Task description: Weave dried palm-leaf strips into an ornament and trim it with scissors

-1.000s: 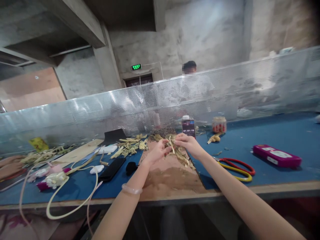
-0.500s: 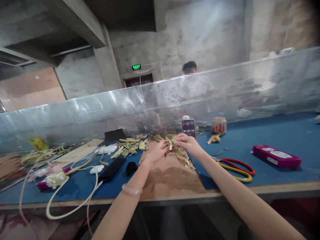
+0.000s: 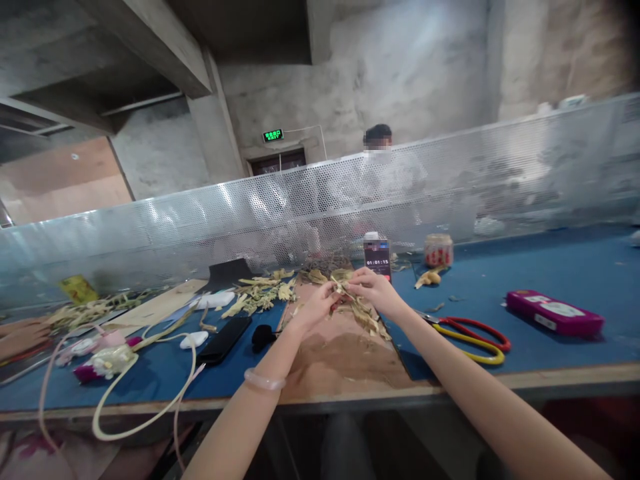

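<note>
My left hand (image 3: 316, 307) and my right hand (image 3: 376, 291) meet over a brown board (image 3: 345, 370), fingertips nearly touching. Between them they pinch a small piece of pale, dried plant (image 3: 341, 287), mostly covered by the fingers. More dried yellow-green leaves (image 3: 369, 319) lie under and beside my right hand. Beyond the fingers is a heap of dark, thin twigs (image 3: 327, 265). A pale bangle (image 3: 264, 380) circles my left wrist.
Pruning scissors (image 3: 475, 339) with red and yellow handles and a purple box (image 3: 554, 312) lie right. A propped phone (image 3: 377, 259) shows a timer; a jar (image 3: 439, 251) stands behind. Left are dried leaves (image 3: 265, 292), a black phone (image 3: 225, 339), a cable (image 3: 100, 427) and another person's hand (image 3: 23, 337).
My fingers have shifted slightly around the plant piece, and less of it shows between them. At far left, the other person's hand has moved a little to the right.
</note>
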The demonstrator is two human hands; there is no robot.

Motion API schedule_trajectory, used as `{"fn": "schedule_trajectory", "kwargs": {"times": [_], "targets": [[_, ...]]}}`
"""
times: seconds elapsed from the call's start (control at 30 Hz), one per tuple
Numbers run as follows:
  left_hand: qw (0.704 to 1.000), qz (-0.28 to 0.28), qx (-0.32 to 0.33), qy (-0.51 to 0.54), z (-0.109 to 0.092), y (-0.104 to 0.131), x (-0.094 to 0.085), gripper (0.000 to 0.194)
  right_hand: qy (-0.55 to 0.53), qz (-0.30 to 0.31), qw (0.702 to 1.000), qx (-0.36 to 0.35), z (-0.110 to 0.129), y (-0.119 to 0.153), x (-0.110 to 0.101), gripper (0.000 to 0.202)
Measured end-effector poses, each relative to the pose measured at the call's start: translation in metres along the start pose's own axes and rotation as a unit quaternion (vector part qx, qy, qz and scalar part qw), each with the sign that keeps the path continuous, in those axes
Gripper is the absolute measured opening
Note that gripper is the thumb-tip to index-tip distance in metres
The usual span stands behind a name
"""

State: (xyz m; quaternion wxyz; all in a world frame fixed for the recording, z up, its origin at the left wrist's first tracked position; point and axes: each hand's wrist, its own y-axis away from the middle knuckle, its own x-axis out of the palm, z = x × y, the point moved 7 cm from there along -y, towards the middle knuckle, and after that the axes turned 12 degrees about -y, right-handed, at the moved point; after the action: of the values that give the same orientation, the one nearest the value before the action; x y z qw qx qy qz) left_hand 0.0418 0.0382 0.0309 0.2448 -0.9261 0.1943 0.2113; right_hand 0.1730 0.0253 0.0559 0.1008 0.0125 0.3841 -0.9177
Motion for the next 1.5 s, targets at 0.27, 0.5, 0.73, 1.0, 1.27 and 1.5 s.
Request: {"fn": "schedule_trajectory", "kwargs": {"times": [0.27, 0.5, 0.73, 1.0, 1.27, 1.5], "targets": [[1.000, -0.016, -0.001, -0.006, -0.003, 0.002, 0.002, 0.035, 0.008, -0.002, 1.000, -0.001, 0.001, 0.000, 0.001, 0.020], [0.999, -0.019, 0.013, -0.040, -0.011, 0.005, 0.001, 0.034, 0.037, 0.000, 0.999, -0.012, -0.003, -0.001, 0.002, 0.016], [0.994, -0.032, 0.004, -0.105, -0.010, 0.004, -0.002, 0.034, 0.075, -0.001, 0.996, -0.047, -0.002, 0.001, 0.009, 0.012], [0.986, -0.076, 0.000, -0.147, -0.009, 0.004, -0.006, 0.032, 0.092, 0.034, 0.994, -0.037, -0.002, 0.000, 0.014, 0.020], [0.981, -0.093, -0.009, -0.170, -0.009, 0.004, -0.008, 0.031, 0.065, 0.007, 0.998, -0.003, -0.010, -0.001, 0.012, 0.020], [0.988, -0.092, 0.007, -0.127, -0.011, 0.005, -0.007, 0.033, 0.006, -0.050, 0.996, 0.076, -0.022, 0.000, 0.006, 0.014]]}}
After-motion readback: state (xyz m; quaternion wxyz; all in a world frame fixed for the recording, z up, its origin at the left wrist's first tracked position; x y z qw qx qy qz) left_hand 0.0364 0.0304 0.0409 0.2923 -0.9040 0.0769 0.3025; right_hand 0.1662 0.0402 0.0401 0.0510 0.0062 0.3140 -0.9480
